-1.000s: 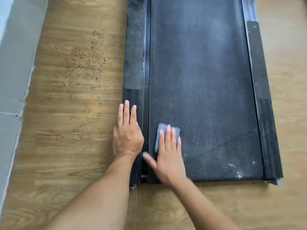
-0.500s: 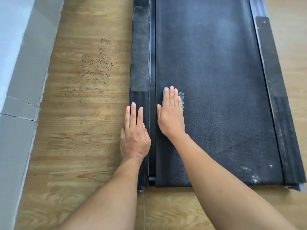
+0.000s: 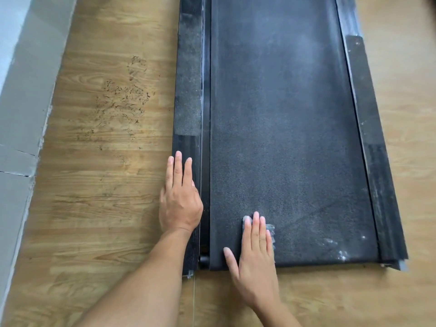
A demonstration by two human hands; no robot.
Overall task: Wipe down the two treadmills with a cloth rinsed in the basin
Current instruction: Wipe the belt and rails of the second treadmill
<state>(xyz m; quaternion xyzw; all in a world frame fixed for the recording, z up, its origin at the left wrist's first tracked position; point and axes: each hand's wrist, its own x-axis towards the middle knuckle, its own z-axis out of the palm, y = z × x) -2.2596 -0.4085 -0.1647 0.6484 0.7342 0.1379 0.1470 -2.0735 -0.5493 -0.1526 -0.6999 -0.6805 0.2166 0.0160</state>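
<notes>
The right hand (image 3: 256, 256), fingers straight, presses the cloth (image 3: 271, 228) on the treadmill belt (image 3: 283, 114), lower centre. The left hand (image 3: 180, 199) rests flat on the rail (image 3: 188, 102). White dust (image 3: 339, 253) lies lower right, so much wiping seems left.

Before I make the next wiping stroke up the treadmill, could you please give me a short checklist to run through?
1. The cloth is pinned under the right hand, fingers straight: ok.
2. The left hand rests on the left side rail, off the belt: ok.
3. The belt is clean at its near right corner: not ok, there are white specks there.
4. The cloth is damp enough: cannot tell.
5. The basin is within reach: cannot tell, out of view.
</notes>
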